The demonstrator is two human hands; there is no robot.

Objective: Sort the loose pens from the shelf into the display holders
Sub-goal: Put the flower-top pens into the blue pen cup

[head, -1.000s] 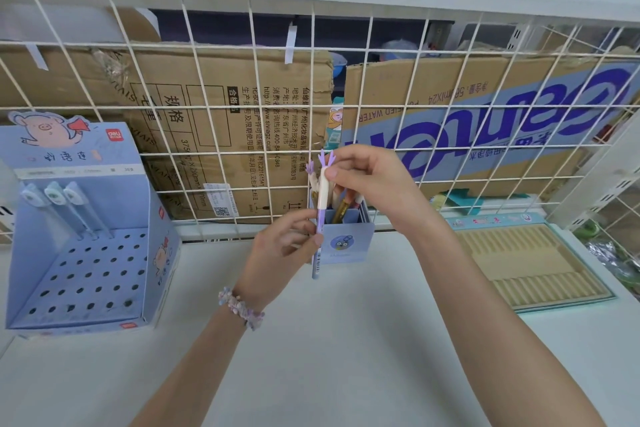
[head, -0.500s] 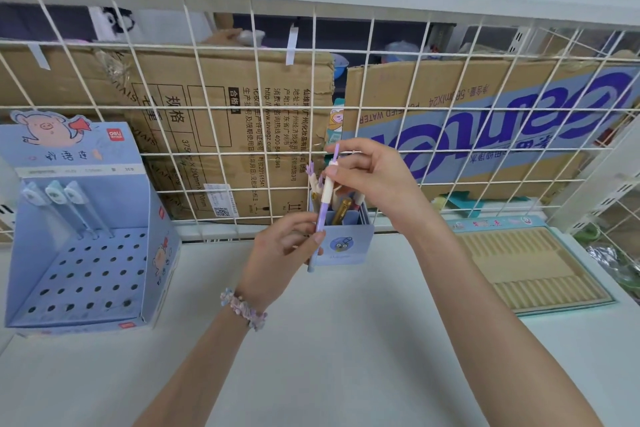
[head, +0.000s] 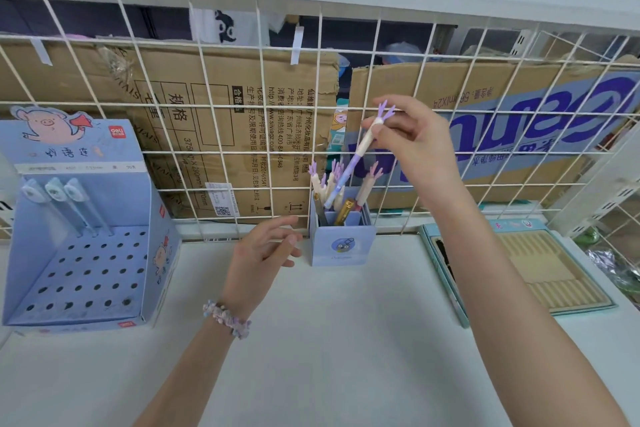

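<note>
Lavender antler pen pinched by right hand enters the nearly stocked blue cup holder; left hand hovers slack; perforated display box mostly unfilled.

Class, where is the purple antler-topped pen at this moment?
Head view, right of centre: the purple pen is pinched in the right hand, tilted, its tip above the small blue holder.

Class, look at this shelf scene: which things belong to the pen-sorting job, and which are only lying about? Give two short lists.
Part of the job:
- antler-topped pen, pinched by the right hand
- small blue pen cup
- perforated display holder with three pens
- left hand, holding nothing

Just lying about:
- cardboard boxes behind the wire grid
- ridged tray
</note>
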